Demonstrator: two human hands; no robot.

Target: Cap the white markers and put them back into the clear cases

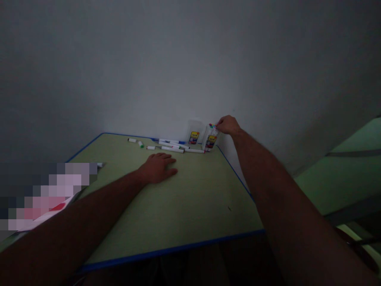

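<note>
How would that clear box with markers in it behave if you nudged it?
The clear box looks taller than it is wide, so a push near the top might tip it. Its straight sides suggest fairly stiff plastic. The markers inside probably give it some weight.

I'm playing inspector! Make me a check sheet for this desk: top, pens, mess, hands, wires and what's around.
Surface: pale tabletop with blue edging.
Job's things: a see-through container filled with markers, a second see-through container beside it, and loose markers along the far side.
Clutter: a small dark speck; a pixelated patch at left hides what is there.
Hands: left hand palm down on the tabletop; right hand at the filled container's top, grip too small to tell.
Cables: nothing seen for certain.
Surroundings: plain wall behind, greenish surface at right; dim light.
</note>
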